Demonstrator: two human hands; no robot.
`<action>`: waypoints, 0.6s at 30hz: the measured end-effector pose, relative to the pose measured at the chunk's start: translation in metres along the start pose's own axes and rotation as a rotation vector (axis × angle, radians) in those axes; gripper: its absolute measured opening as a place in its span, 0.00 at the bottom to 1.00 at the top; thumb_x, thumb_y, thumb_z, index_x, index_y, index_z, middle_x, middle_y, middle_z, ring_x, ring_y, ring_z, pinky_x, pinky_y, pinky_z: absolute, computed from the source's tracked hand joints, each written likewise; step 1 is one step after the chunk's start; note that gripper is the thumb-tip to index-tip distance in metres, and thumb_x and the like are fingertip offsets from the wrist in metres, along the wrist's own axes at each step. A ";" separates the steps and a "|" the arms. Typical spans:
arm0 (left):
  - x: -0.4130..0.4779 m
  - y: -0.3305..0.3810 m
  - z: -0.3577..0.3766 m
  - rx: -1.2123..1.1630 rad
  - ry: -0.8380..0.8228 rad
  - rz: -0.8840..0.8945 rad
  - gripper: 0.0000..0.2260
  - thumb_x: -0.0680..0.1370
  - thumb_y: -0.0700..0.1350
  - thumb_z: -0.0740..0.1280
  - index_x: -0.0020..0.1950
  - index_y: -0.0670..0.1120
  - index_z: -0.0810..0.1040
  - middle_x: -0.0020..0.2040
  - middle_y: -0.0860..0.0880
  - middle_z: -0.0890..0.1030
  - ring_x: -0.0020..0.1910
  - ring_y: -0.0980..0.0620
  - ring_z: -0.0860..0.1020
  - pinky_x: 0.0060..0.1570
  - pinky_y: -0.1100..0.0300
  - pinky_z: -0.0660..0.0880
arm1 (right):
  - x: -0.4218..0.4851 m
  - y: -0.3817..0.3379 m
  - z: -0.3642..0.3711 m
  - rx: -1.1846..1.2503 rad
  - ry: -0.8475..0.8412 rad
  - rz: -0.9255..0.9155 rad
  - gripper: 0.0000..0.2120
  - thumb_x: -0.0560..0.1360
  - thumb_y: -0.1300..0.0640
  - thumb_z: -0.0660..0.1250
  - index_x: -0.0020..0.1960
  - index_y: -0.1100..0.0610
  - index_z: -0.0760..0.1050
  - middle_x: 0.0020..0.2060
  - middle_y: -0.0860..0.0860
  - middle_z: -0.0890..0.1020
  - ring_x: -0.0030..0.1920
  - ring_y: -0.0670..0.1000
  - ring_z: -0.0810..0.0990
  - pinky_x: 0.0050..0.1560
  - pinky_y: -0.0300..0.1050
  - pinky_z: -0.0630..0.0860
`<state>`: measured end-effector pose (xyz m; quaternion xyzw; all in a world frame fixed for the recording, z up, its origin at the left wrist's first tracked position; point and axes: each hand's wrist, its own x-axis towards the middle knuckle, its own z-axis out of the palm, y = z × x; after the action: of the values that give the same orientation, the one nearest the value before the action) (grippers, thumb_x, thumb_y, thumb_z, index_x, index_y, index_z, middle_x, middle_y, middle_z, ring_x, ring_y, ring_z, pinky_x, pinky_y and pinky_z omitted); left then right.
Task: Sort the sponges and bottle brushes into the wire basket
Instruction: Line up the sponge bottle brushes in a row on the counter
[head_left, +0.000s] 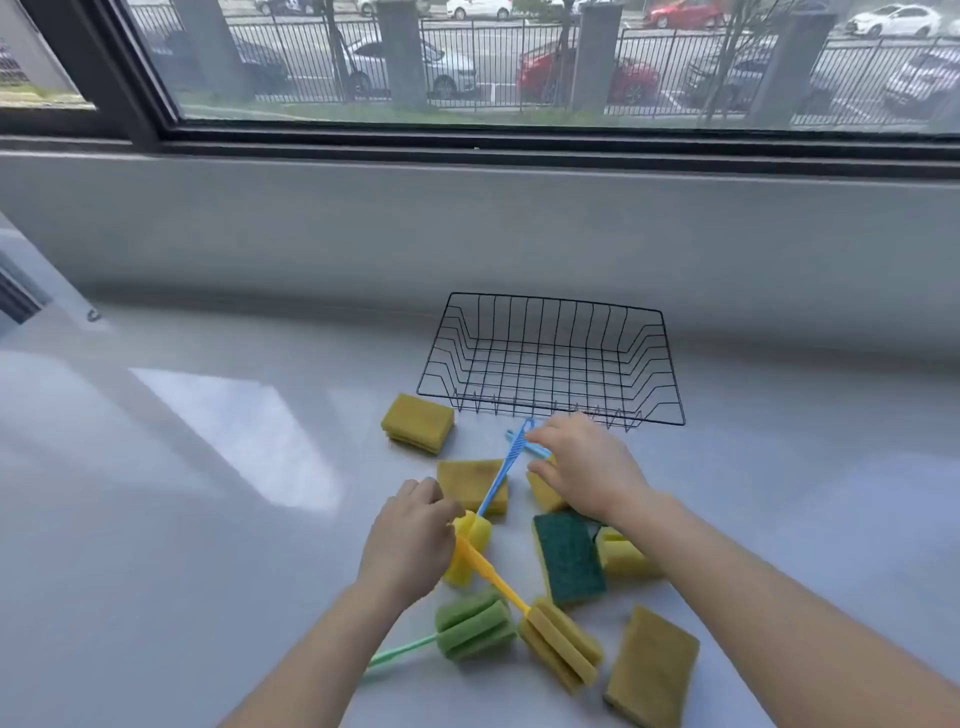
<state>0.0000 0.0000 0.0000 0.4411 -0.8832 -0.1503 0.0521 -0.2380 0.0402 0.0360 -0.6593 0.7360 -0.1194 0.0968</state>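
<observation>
An empty black wire basket (550, 358) stands at the back of the sill. Several yellow sponges lie in front of it, among them one at the far left (418, 422) and one at the near right (652, 665). A green-topped sponge (569, 558) lies in the middle. A blue-handled brush (496, 478) has a yellow foam head. My left hand (415, 535) curls around the end of the orange-handled brush (561, 644). My right hand (587, 467) rests with spread fingers on a second, light blue handle (519, 441) and hides part of a sponge. A green brush (472, 626) lies near me.
The grey sill (208, 493) runs left and right of the pile. A low grey wall (467, 234) rises right behind the basket, with a large window (519, 62) above it. A small metal fitting (93, 314) sits at the far left.
</observation>
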 end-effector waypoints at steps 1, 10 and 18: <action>-0.004 -0.004 0.002 -0.001 -0.047 0.049 0.13 0.76 0.45 0.65 0.59 0.55 0.80 0.52 0.51 0.74 0.55 0.48 0.71 0.50 0.55 0.71 | 0.007 -0.003 0.005 -0.025 -0.042 -0.040 0.17 0.79 0.49 0.65 0.68 0.49 0.76 0.60 0.48 0.79 0.64 0.53 0.73 0.57 0.50 0.73; -0.005 -0.004 0.006 0.103 -0.038 0.283 0.06 0.73 0.51 0.72 0.49 0.54 0.85 0.46 0.47 0.76 0.47 0.43 0.74 0.41 0.50 0.74 | 0.052 -0.028 0.038 -0.430 -0.273 -0.309 0.15 0.75 0.65 0.66 0.59 0.52 0.77 0.55 0.52 0.76 0.57 0.58 0.73 0.44 0.50 0.65; -0.001 0.000 0.016 0.267 0.037 0.388 0.04 0.69 0.48 0.73 0.41 0.54 0.80 0.43 0.51 0.76 0.44 0.45 0.76 0.34 0.53 0.72 | 0.053 -0.016 0.035 -0.525 -0.285 -0.327 0.10 0.77 0.64 0.65 0.54 0.55 0.79 0.50 0.52 0.80 0.58 0.57 0.72 0.42 0.48 0.62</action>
<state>-0.0028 0.0047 -0.0148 0.2687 -0.9624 -0.0113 0.0376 -0.2186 -0.0161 0.0085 -0.7813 0.6050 0.1534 0.0052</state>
